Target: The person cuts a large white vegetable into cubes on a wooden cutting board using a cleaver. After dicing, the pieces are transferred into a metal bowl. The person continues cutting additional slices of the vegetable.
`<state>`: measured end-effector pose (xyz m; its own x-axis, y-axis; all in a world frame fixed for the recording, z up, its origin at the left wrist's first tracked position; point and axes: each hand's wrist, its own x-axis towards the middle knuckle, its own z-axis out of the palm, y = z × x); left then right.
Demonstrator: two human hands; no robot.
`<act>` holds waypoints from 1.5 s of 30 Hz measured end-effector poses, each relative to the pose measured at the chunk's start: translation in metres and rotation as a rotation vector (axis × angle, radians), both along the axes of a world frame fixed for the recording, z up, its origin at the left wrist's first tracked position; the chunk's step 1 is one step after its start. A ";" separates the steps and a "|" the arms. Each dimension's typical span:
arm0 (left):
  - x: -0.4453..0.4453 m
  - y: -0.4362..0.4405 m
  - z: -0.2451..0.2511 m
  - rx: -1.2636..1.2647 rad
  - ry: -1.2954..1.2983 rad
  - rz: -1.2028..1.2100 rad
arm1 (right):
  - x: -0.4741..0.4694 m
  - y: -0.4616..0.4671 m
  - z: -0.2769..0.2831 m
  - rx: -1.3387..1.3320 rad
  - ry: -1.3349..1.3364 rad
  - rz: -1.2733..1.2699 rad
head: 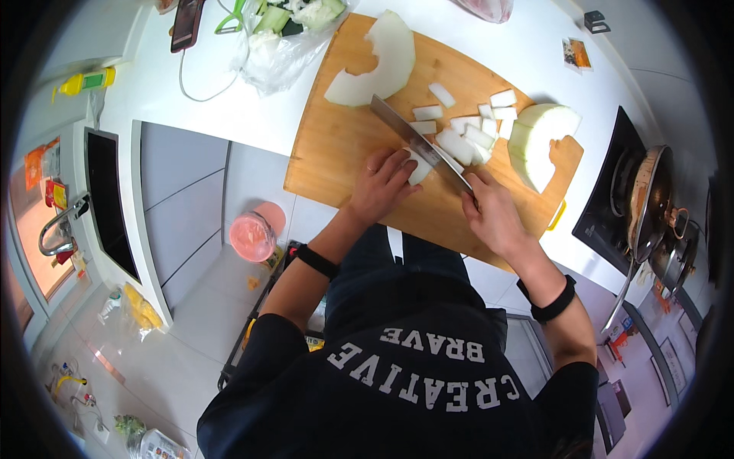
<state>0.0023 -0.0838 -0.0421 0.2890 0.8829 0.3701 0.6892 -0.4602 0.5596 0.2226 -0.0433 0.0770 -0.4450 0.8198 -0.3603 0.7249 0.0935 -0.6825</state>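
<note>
My right hand [494, 213] grips the handle of a kitchen knife [421, 146], whose blade points away to the upper left over a wooden cutting board [332, 143]. Left of the blade, my left hand [385, 182] rests its fingers on a pale piece of melon or gourd [418, 167]. Several cut white pieces [457, 145] lie beyond and right of the blade. A curved pale slice [395, 51] lies at the board's far left, and a thick green-rimmed section [530, 143] is at its right. The blade hides part of the pieces beneath it.
A plastic bag of vegetable scraps [281, 57], a green peeler [231, 24] and a cabled phone [187, 26] are beyond the board on the left. A lidded pan [648, 201] is at the black cooktop [602, 195] on the right. A pink bin [252, 236] stands below, left.
</note>
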 end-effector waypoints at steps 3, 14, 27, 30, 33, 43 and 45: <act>0.003 -0.002 -0.003 0.045 0.003 0.017 | 0.002 -0.002 0.022 -0.053 -0.042 0.025; 0.001 -0.001 -0.006 0.021 0.000 -0.019 | -0.006 -0.021 0.012 0.063 -0.133 0.095; -0.001 -0.006 -0.006 0.057 -0.033 -0.041 | -0.010 -0.012 0.004 0.072 -0.013 -0.008; 0.000 -0.004 -0.006 0.082 -0.013 -0.025 | -0.009 -0.018 0.025 0.043 -0.065 0.015; 0.000 -0.003 -0.004 0.067 -0.039 -0.021 | -0.010 -0.025 0.036 0.025 -0.111 0.021; -0.002 -0.003 -0.007 0.077 -0.063 -0.050 | -0.027 -0.033 -0.030 0.085 -0.073 -0.013; -0.002 -0.005 -0.006 0.068 -0.070 -0.043 | -0.026 -0.035 -0.034 0.080 -0.047 -0.051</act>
